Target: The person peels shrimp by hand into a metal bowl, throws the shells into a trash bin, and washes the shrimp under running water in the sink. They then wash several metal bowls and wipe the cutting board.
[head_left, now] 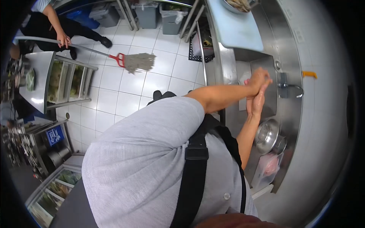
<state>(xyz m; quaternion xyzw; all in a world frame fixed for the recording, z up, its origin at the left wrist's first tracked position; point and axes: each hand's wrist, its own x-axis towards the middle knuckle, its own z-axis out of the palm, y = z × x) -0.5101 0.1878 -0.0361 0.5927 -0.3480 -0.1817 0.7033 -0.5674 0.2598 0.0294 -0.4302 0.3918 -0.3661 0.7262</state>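
My left hand (259, 79) and my right hand (257, 102) meet palm to palm over the sink (268, 64). The left hand, slightly blurred, lies across the fingers of the right. Wet-looking skin shines on the right hand, whose fingers are stretched out against the left. No object shows between the two hands, though the touching palms are hidden. Just beyond them, a metal faucet (295, 89) stands at the wall side of the basin. A metal bowl (266, 136) sits beside my right forearm.
A light blue cutting board (237, 28) bears a filled bowl (237, 4). Near the metal bowl stands a plastic container (266, 171). An orange-handled object (309, 74) is at the wall. At upper left, another person's hand (64, 39) holds a mop (140, 62) on the tiled floor.
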